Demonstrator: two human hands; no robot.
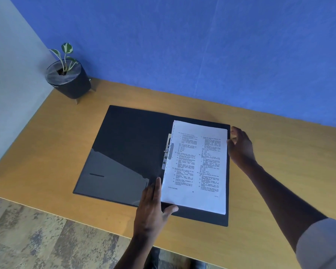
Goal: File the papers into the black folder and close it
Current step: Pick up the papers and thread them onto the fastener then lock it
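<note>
The black folder lies open and flat on the wooden desk. A stack of printed white papers rests on its right half, with the metal clip showing at the stack's left edge along the spine. My left hand lies flat against the stack's lower left corner, fingers straight along the left edge and thumb under the bottom edge. My right hand touches the stack's upper right edge with its fingertips, fingers spread. Neither hand grips the sheets.
A small plant in a black pot stands at the desk's far left corner. A blue wall runs behind the desk. The desk's front edge drops to a patterned floor at lower left.
</note>
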